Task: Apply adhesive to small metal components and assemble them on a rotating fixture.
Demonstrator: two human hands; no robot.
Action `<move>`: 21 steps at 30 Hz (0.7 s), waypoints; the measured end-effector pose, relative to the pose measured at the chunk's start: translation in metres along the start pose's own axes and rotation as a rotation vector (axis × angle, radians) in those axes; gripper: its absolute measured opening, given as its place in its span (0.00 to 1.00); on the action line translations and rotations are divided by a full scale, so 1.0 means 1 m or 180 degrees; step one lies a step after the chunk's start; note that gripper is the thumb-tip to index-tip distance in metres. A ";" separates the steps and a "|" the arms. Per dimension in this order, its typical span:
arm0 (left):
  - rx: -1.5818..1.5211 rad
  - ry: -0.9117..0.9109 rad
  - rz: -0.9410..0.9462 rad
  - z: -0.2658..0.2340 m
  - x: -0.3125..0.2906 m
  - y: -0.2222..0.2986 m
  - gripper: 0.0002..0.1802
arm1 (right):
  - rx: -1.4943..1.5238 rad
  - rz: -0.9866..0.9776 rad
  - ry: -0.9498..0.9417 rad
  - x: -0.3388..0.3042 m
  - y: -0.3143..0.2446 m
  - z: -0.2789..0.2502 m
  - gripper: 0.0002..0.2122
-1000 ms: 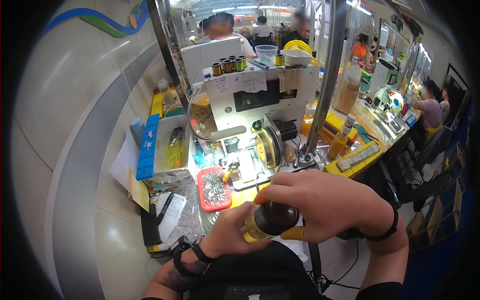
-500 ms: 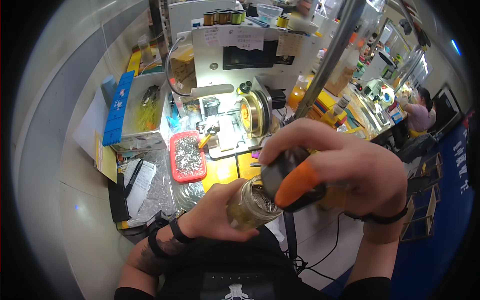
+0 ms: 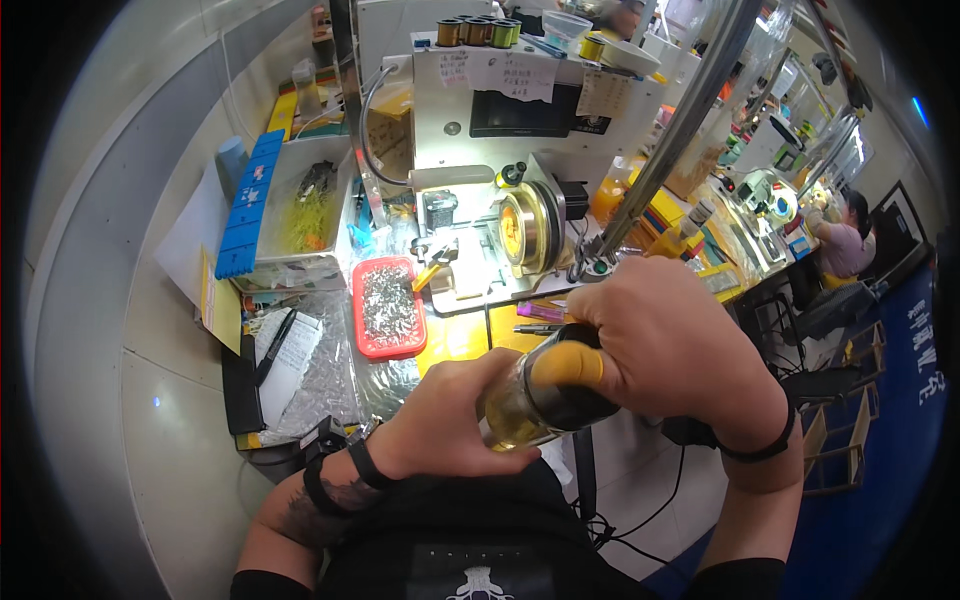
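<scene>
My left hand (image 3: 450, 415) is wrapped round a clear tea bottle (image 3: 512, 405) with yellowish liquid in it, tilted to the right in front of my chest. On the bottle's mouth sits a black lid (image 3: 565, 400). My right hand (image 3: 680, 360) grips this lid from above and the right, and an orange cover (image 3: 570, 366) shows on one of its digits. The strainer inside the bottle's mouth is now hidden under the lid.
Beyond the bottle stands a lit machine with a round spool (image 3: 520, 230). To its left lie a red tray (image 3: 388, 310) of small silvery pieces and a white bin (image 3: 335, 215). Pens (image 3: 540, 320) lie near my hands. A metal post (image 3: 680, 130) rises at right; a person (image 3: 848, 240) sits farther off.
My right hand has brought the black lid down onto the bottle's mouth, covering the strainer. The bottle has shifted slightly right in the picture, and so has the bench scene.
</scene>
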State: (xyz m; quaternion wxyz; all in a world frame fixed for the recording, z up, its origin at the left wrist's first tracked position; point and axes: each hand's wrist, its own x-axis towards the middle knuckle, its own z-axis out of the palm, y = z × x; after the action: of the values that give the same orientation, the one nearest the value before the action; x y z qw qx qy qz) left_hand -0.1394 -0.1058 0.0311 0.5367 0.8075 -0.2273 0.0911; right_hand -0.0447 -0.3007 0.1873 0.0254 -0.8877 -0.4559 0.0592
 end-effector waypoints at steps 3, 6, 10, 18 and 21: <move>-0.0148 0.0065 0.0001 0.002 -0.001 -0.004 0.38 | 0.0369 -0.0391 0.0434 -0.002 0.005 0.001 0.29; -0.0090 0.0017 -0.0046 -0.001 -0.002 -0.003 0.38 | 0.0997 -0.1083 0.0893 -0.007 0.014 0.018 0.32; 0.0014 0.0026 0.0036 0.000 0.000 0.001 0.39 | 0.0167 0.0072 -0.0311 -0.036 0.038 -0.019 0.31; -0.0428 -0.0157 0.0139 0.008 0.028 0.021 0.41 | 0.1595 -0.1726 0.0270 -0.030 0.038 -0.008 0.33; -0.0483 -0.0069 0.0219 0.014 0.041 0.037 0.40 | 0.1752 -0.1647 0.0866 -0.035 0.039 -0.007 0.28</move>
State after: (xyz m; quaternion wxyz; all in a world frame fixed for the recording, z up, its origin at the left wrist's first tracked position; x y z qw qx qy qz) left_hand -0.1220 -0.1415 0.0716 0.5903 0.7572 -0.2670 0.0832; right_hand -0.0326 -0.3512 0.1935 0.3364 -0.7033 -0.6240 0.0528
